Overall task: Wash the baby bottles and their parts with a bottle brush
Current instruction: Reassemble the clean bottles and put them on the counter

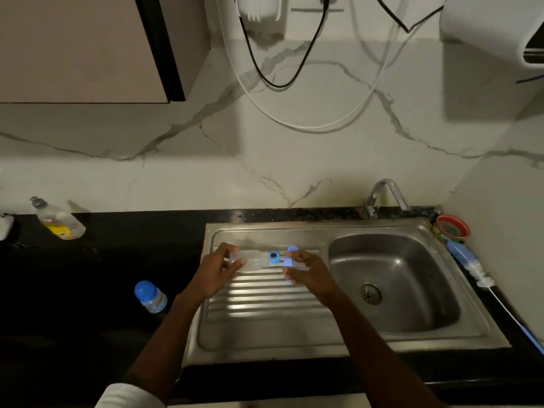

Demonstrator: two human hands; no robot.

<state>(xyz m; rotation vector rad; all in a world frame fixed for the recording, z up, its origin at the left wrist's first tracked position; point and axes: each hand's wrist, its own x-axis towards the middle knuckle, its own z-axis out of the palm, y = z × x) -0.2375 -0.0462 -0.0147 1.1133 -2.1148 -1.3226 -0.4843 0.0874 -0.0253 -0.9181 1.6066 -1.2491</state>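
Note:
Over the ribbed drainboard, my left hand (216, 267) grips a clear baby bottle (250, 260) lying sideways, its blue collar ring (274, 257) pointing right. My right hand (307, 272) pinches a light-blue cap (289, 263) just off the bottle's neck. A second baby bottle (150, 296) with a blue cap stands on the dark counter to the left. The bottle brush (474, 270), blue-handled with white bristles, lies along the sink's right edge.
The steel sink (412, 334) has a basin with a drain (371, 293) at right, and a tap (385, 194) behind. A dish-soap bottle (59, 220) leans at the far left. A red holder (452, 226) sits at the back right corner. Cables hang on the marble wall.

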